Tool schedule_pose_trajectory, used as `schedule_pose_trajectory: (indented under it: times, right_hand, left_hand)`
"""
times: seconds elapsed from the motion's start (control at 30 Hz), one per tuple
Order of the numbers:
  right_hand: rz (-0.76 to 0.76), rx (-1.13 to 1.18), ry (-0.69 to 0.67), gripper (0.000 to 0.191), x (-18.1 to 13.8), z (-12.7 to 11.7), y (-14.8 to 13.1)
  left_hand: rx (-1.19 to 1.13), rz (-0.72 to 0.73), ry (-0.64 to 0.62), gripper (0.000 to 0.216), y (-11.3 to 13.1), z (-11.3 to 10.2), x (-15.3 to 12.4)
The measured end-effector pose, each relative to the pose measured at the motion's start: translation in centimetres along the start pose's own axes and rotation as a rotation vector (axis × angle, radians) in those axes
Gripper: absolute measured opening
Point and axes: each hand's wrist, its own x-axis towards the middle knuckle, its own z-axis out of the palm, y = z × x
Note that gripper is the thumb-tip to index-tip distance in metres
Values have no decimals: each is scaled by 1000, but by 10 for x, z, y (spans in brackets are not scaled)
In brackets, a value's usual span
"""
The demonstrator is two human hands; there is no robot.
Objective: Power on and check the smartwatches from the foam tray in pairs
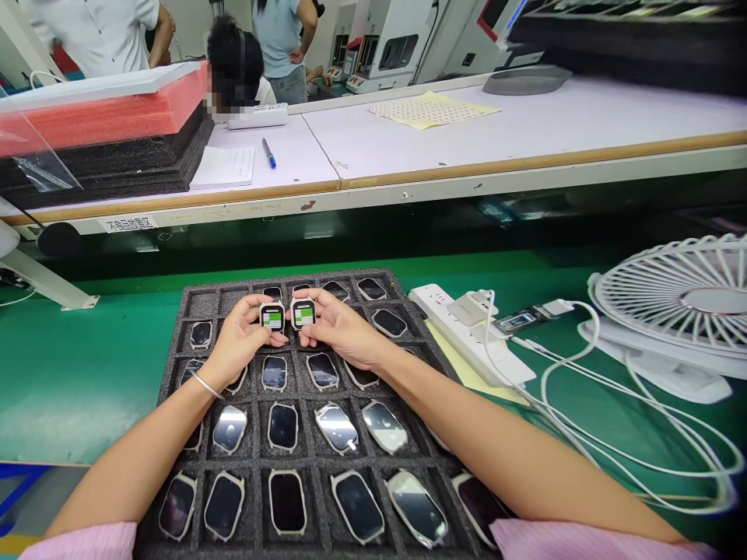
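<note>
Nearest of all, two pink sleeves (pixel 93 540) are caught at the bottom corners, and between them a front row of six dark-faced watches (pixel 287 502) can be counted, the sixth partly covered by the right arm. Over the far half of the black foam tray (pixel 255 505), two lit screens are being shown side by side, close but apart: the left lit watch (pixel 272 317) is pinched by the left hand (pixel 243 330), the right lit watch (pixel 303 314) by the right hand (pixel 330 323), thumb and fingers closed on each case. Below, four watches are counted in the tray's farthest row; a full total cannot be told, as cells are covered by hands and arms. One silver bracelet (pixel 207 385) is worn on the left wrist. Room is given beyond the tray's left edge by a wide stretch of green table (pixel 87 358); the right edge is crowded by one white power strip (pixel 503 358), and farther right the way is blocked by looped white cables (pixel 598 327) and one white fan (pixel 689 303). Across the back, the scene is bounded by a raised shelf (pixel 583 128), on which one pen (pixel 268 152), one notepad (pixel 225 166), one yellow sheet (pixel 435 110) and a red-and-black foam stack (pixel 105 155) are set. Behind it, at least three people are glimpsed.
</note>
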Motion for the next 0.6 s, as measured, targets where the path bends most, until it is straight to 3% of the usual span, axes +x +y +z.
schedule_pose_trajectory:
  times: [0.2,0.6]
  right_hand:
    - [82,71,43,29,1,0,0]
    - [25,39,25,38,1,0,1]
  left_hand:
    - [-27,-65,-2,34,2,0,-1]
    - [-41,-53,-54,33,3,-1,-3]
